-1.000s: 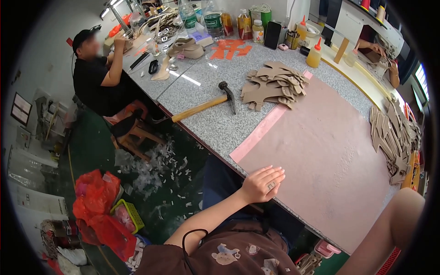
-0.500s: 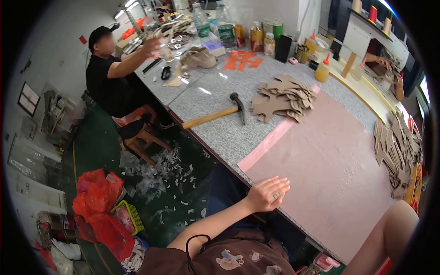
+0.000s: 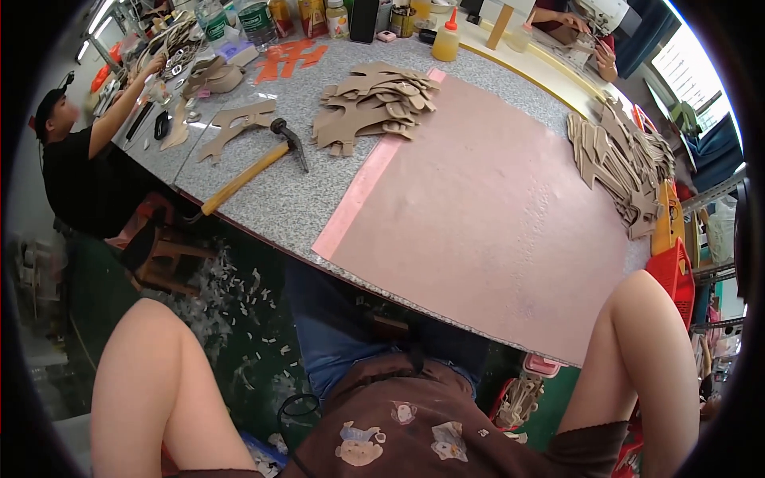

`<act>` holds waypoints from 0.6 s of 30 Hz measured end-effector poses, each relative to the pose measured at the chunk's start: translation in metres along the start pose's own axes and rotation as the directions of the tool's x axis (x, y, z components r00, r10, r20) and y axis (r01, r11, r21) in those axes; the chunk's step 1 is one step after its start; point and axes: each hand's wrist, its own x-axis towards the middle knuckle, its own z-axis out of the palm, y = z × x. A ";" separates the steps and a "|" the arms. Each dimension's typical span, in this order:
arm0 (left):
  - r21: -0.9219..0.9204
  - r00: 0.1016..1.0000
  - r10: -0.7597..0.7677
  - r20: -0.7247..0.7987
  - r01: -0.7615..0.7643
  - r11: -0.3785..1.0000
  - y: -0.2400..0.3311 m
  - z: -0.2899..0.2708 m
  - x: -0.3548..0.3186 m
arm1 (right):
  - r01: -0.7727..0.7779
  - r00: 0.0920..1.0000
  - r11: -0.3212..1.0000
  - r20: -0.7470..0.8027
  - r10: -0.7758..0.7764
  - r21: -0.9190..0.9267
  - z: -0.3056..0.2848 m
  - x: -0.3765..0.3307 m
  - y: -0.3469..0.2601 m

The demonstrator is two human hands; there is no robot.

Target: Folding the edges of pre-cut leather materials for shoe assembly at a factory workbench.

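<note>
Neither of my hands shows; only my bent left arm and right arm come into the head view, at the lower left and lower right. A pinkish mat with a lighter pink strip along its left side lies on the table before me. Across that strip rests a pile of brown cut pieces. Left of it lies a hammer with a wooden handle and dark head. One flat brown piece is behind the hammer. A second heap of brown pieces sits at the mat's right edge.
Orange cut pieces, bottles and a yellow glue bottle stand or lie along the far side. A co-worker sits at the far left. Another person's hands are at a sewing machine. White scraps litter the floor.
My left hand, lying on the mat's near edge before, has left the view. The view has swung right. A flat brown piece now lies behind the hammer; the co-worker's raised arm is lower.
</note>
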 end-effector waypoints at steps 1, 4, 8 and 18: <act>-0.006 1.000 0.011 -0.028 -0.011 1.000 -0.003 0.088 0.012 | 0.002 1.000 1.000 0.009 -0.002 -0.005 0.006 0.002 -0.003; -0.055 0.995 0.069 -0.073 -0.073 0.996 -0.026 0.197 0.045 | -0.017 1.000 1.000 -0.022 0.017 -0.025 0.011 -0.007 -0.001; -0.086 0.971 0.179 -0.160 -0.194 0.977 -0.046 0.290 0.071 | 0.008 0.997 0.999 -0.070 -0.011 -0.043 0.015 -0.015 0.009; -0.044 0.858 0.409 -0.312 -0.443 0.895 -0.053 0.400 0.133 | 0.064 0.988 0.998 -0.145 -0.061 0.016 0.048 -0.026 0.053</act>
